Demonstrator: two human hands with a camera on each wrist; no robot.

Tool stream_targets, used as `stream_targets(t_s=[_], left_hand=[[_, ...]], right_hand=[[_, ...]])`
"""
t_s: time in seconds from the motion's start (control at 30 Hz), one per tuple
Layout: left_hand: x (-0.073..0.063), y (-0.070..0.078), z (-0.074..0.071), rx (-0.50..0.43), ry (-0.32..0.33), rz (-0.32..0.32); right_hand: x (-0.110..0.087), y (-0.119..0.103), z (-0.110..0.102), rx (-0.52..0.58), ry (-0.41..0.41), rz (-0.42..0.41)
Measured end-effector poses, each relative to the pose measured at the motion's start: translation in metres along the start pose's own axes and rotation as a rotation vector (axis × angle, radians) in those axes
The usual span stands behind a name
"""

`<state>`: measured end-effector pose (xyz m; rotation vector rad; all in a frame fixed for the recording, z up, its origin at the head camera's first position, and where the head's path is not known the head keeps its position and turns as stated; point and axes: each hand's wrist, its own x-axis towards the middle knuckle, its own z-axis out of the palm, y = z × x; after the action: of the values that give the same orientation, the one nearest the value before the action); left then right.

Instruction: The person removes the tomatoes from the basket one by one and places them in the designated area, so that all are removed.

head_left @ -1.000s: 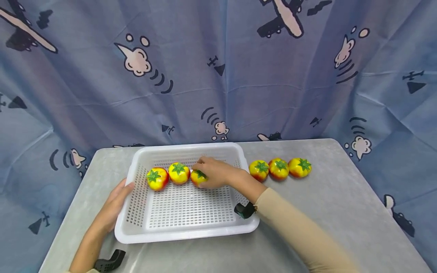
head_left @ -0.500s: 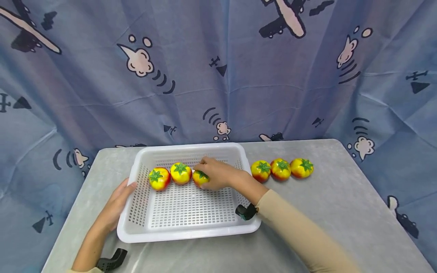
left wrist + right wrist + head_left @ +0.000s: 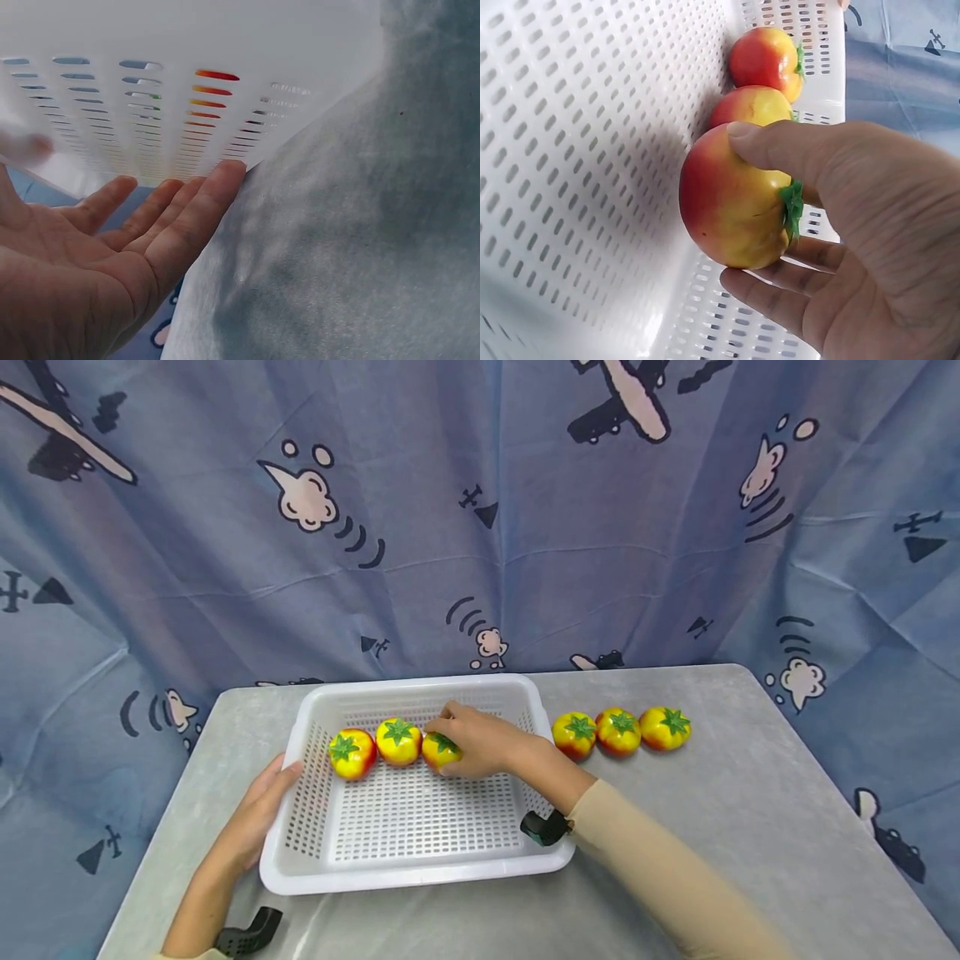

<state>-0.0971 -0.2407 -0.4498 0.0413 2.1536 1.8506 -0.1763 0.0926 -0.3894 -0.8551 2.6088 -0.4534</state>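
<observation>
A white perforated plastic basket (image 3: 420, 874) stands on the table with a row of yellow-and-red tomatoes with green star-shaped tops near its far side. My left hand (image 3: 255, 814) holds the basket's left side, thumb over the rim; in the left wrist view its fingers (image 3: 191, 217) lie against the outer wall. My right hand (image 3: 480, 743) reaches inside and grips the rightmost tomato (image 3: 735, 202) between thumb and fingers. Left of it sit the middle tomato (image 3: 398, 741) and the left tomato (image 3: 352, 754). The gripped tomato is partly covered by the hand in the head view.
Right of the basket, three more tomatoes stand in a row on the grey table (image 3: 712, 818): a near one (image 3: 573, 737), a middle one (image 3: 618, 732) and a right one (image 3: 665, 729). A blue patterned curtain (image 3: 420, 527) hangs behind the table.
</observation>
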Motion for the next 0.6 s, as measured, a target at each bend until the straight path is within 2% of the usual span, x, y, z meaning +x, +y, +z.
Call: stream_targets(t_s=[0.6], left_hand=[[0.002,0.000,-0.002,-0.024,-0.030,0.009]], right_hand=[[-0.024,-0.012,-0.017,-0.044,0.034,-0.055]])
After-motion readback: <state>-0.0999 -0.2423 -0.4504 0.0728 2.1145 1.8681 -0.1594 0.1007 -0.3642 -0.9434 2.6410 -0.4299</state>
